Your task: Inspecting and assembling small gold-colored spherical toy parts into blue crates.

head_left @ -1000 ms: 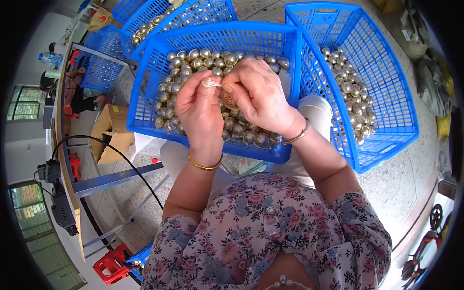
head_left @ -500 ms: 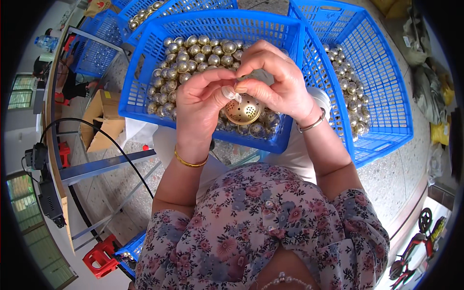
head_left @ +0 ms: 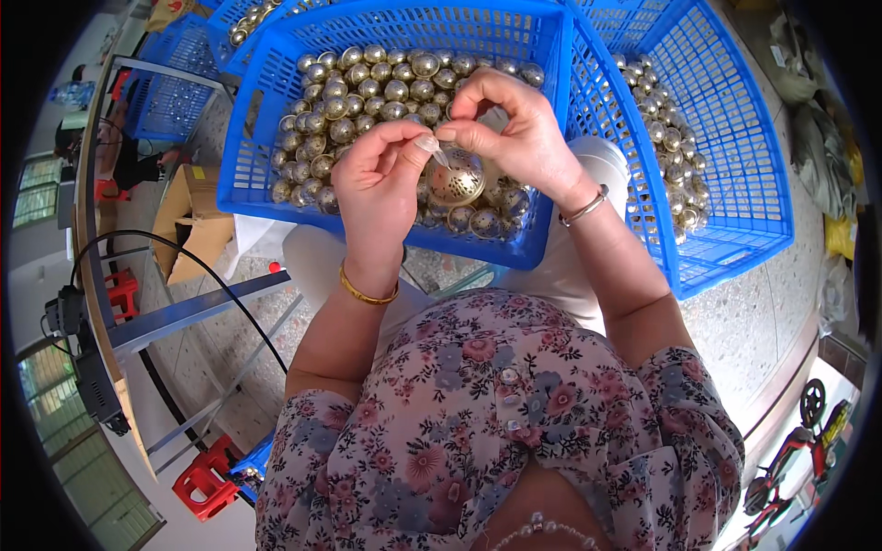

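Observation:
My left hand (head_left: 378,193) is closed in a pinch on a small clear plastic piece (head_left: 438,153), perhaps a bit of film or a strip. Right beside it, my right hand (head_left: 519,138) pinches thumb against forefinger; anything between those fingertips is too small to make out. Just under the fingertips is a gold openwork ball (head_left: 457,181) with cut-out holes, bigger in view than the others. Whether it hangs from the fingers or rests on the pile, I cannot tell. Below lies a blue plastic basket (head_left: 241,170) holding many similar gold balls (head_left: 372,89).
A second blue basket (head_left: 735,220) with gold balls stands at the right, close to my right forearm. More blue baskets are at the far left. A cardboard box (head_left: 195,220), a metal frame bar (head_left: 197,310), a black cable (head_left: 207,262) and a red stool (head_left: 204,477) lie leftward.
My fingertips have parted slightly, and the clear plastic piece shows more below my left thumb. The large gold ball appears higher and tilted differently. The whole view has shifted a little.

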`<state>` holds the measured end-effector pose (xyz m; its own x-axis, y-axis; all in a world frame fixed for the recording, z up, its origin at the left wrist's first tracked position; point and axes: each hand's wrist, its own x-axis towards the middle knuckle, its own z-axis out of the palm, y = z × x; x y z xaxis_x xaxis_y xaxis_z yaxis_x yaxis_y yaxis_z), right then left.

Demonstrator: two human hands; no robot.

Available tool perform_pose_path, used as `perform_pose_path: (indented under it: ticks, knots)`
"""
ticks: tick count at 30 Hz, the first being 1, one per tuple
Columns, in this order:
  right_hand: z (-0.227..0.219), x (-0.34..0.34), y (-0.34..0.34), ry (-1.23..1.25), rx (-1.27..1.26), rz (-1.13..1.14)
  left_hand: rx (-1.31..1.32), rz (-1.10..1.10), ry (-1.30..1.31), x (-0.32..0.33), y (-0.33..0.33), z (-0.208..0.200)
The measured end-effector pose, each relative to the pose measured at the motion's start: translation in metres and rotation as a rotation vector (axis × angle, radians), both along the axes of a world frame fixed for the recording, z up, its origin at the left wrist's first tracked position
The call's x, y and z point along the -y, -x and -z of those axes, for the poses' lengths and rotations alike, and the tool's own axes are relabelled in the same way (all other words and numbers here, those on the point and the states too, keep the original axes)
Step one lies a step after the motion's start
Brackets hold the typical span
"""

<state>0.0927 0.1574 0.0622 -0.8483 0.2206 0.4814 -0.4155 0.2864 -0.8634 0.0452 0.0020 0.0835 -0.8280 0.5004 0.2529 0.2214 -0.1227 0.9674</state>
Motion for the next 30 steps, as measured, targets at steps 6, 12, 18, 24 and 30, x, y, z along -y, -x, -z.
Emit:
perform_pose_path:
  ticks: [6,12,18,24,30]
  knots:
    - [0.020,0.029,0.000,0.467,0.264,-0.181,0.052,-0.168,0.062,-0.010,0.009,0.022]
    - [0.042,0.024,0.008,0.532,0.269,-0.147,0.268,-0.082,0.085,-0.005,0.019,0.032]
    - [0.047,0.026,0.008,0.426,0.252,-0.039,0.513,-0.019,0.010,0.001,0.023,0.037]
    - [0.036,0.024,0.003,0.215,0.254,0.058,0.570,-0.022,-0.023,0.000,0.020,0.035]
    - [0.043,0.023,0.005,0.494,0.264,-0.110,0.466,-0.023,0.018,0.000,0.019,0.037]
